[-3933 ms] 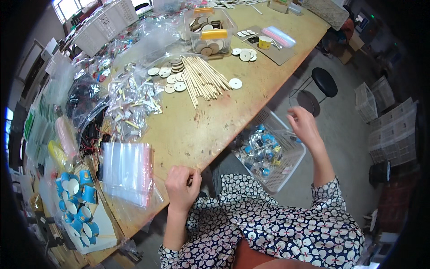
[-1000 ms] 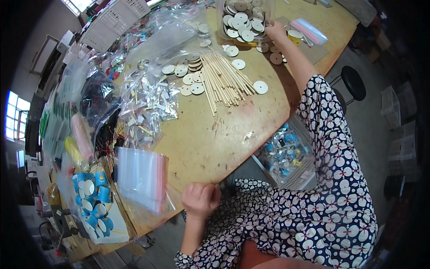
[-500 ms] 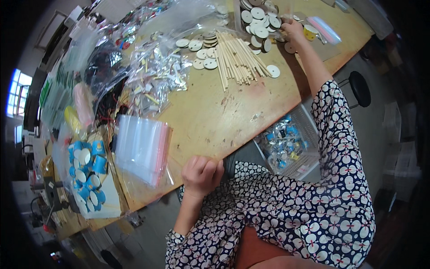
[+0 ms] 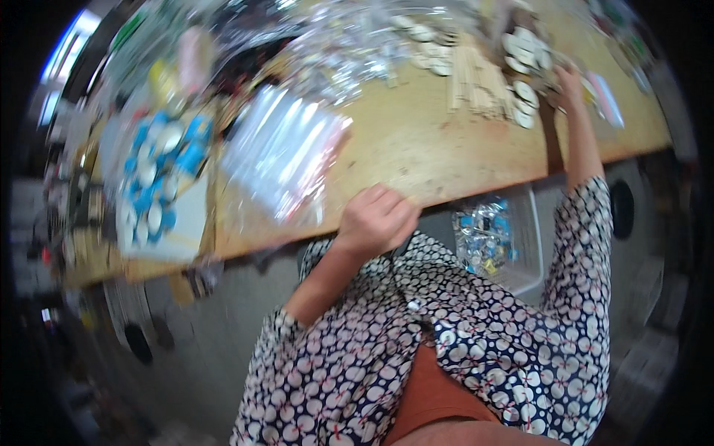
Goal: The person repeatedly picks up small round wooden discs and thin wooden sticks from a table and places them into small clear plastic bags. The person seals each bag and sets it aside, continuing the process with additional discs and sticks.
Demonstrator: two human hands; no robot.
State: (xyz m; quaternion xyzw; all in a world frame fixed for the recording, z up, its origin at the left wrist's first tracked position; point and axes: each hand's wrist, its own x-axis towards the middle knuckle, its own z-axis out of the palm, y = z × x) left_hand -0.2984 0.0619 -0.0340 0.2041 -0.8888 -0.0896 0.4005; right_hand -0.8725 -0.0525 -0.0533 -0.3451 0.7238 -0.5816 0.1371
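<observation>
Left hand [image 4: 379, 218] curled closed at the worktop's [image 4: 446, 156] near edge, right hand [image 4: 568, 88] beside the far-right round discs [image 4: 524, 50], its grip too blurred to tell; steady handling should limit scattering.

So I'm standing here and this person is wearing a loose navy blouse [image 4: 335, 364] that's going pretty wild on pattern: rounded white blobs are crowding the cloth, tiny red marks are peeking out between. Matching sleeves [image 4: 584, 238] are ending partway down the arms. A plain rust-orange layer [image 4: 439, 394] is showing at the neckline. Left hand [image 4: 379, 219] and right hand [image 4: 567, 85] are going bare.
</observation>
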